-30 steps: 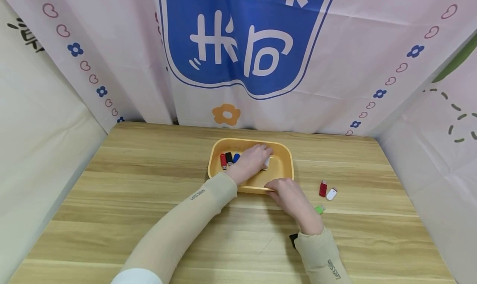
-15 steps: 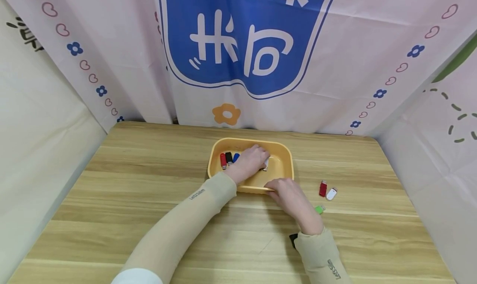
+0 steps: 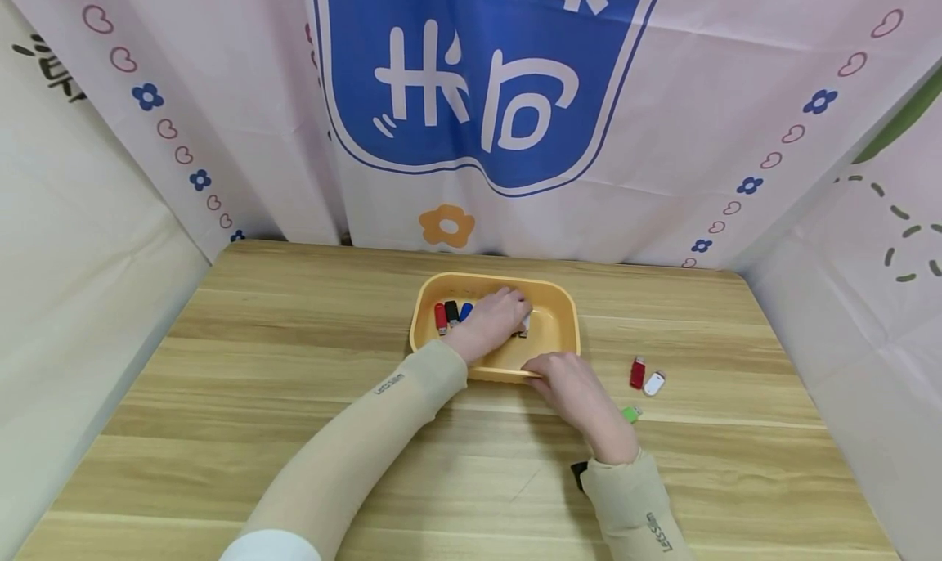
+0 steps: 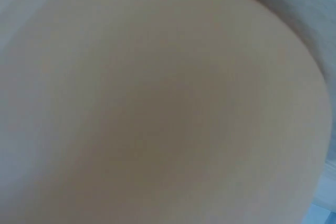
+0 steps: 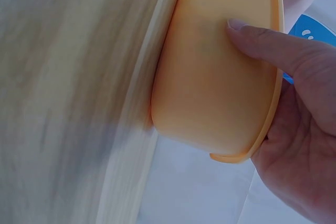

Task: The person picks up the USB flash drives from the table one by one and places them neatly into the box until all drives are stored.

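Observation:
A yellow plastic box (image 3: 555,344) stands on the wooden table. My right hand (image 3: 570,385) grips its near rim; in the right wrist view the thumb (image 5: 257,40) presses the outer wall while the fingers go over the rim. My left hand (image 3: 495,320) reaches inside, fingers bent down over a white USB stick (image 3: 526,325) whose plug end shows below them. Left of that hand, a red USB stick (image 3: 441,318), a black USB stick (image 3: 452,312) and a blue USB stick (image 3: 466,311) lie side by side in the box. A blurred beige surface fills the left wrist view.
Right of the box, a dark red USB stick (image 3: 637,373) and another white USB stick (image 3: 654,383) lie on the table (image 3: 294,340). A green USB stick (image 3: 630,414) and a black object (image 3: 579,473) are partly hidden by the right arm. A printed curtain (image 3: 662,217) hangs behind the table.
The left hand has shifted slightly left inside the box, over the white USB stick. The right hand and the box stay in place.

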Motion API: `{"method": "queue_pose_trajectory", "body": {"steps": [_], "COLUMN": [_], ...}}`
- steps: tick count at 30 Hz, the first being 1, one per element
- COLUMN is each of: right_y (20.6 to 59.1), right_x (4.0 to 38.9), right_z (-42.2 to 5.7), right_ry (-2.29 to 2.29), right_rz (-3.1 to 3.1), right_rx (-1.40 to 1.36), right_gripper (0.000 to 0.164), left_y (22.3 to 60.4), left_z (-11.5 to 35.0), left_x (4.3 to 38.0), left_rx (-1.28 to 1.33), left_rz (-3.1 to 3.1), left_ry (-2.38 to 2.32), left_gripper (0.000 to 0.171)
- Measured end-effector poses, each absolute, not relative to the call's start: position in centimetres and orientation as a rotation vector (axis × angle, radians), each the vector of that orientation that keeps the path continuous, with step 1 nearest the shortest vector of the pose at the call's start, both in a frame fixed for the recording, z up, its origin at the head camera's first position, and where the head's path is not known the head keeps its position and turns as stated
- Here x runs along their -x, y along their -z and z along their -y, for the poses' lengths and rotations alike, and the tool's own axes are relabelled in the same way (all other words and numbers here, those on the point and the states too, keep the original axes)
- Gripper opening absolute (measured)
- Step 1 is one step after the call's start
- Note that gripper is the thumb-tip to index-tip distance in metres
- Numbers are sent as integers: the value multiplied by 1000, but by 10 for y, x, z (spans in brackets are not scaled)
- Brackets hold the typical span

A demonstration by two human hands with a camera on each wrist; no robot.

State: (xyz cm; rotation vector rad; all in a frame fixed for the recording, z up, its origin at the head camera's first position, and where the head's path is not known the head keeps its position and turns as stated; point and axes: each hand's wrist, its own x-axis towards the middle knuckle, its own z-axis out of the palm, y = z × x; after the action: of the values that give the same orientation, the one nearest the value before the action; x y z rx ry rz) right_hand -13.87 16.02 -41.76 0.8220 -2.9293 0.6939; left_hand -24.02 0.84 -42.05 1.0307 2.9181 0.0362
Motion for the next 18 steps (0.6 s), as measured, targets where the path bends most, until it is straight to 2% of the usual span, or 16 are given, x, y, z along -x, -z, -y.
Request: {"method": "queue_pose_trajectory", "body": {"steps": [18], "right_y": [418], "right_x": [139], "right_z": [-160], "right_ry": [-700], "right_rz": [2930], "right_rx": [-824], "right_gripper": [10], "left_y": [402], "left_z": [15], "left_x": [225], "left_rx": [-1017], "left_rz": [-2982], "left_ry": [-347], "left_gripper": [30]}}
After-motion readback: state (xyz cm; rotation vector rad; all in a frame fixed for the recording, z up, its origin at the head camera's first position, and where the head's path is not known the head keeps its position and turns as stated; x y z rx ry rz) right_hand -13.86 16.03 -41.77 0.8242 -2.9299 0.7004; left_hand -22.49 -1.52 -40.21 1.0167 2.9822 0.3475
